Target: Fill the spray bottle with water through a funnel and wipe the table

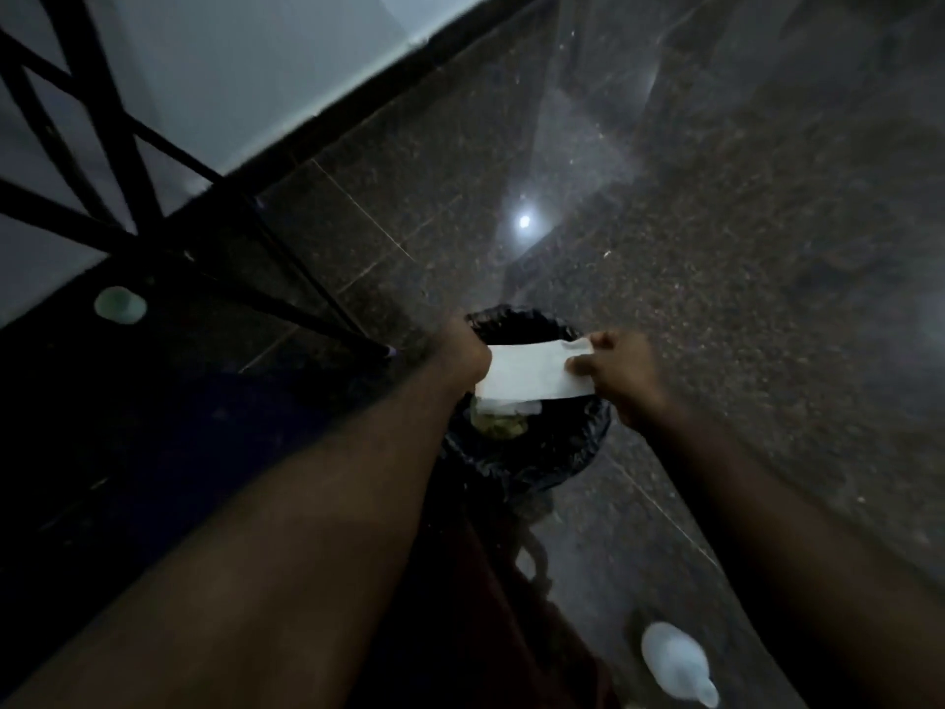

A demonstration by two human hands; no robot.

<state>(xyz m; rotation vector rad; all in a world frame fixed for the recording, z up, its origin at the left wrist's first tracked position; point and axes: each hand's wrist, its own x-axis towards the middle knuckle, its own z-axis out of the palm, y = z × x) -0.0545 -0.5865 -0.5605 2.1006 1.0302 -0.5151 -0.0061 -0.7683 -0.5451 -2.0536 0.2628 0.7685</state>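
Paper towel (537,371) up in the air, stretched flat between both hands right over the open bin (588,432)! Its long axis runs side to side across the view, left hand to right hand, broad white face turned up to the camera. The right hand (621,373) pinches the right-hand end, thumb on top, fingers curled beneath. The left hand (463,350) has the other end, and that end vanishes behind the back of the hand, so the fingers themselves are hidden, though the grip looks closed on the sheet. Both bare forearms reach in from the bottom of the picture.

Under the towel, the bin is lined with a black bag, crinkled round the rim, and there is rubbish (498,422) inside: something pale and something yellowish-green, too dim to name. The towel covers much of the opening.

Everything is dark and a bit smeared. The floor (716,248) is speckled dark stone tile, with one bright spot of reflected light (524,221) beyond the bin. Near the lower right a clear plastic bottle (675,662) lies on its side on the floor, well apart from the bin. To the left, black metal bars (128,145) cross in front of a pale wall (255,69), and a small pale green round thing (120,304) sits low down there; what it is, hard to say
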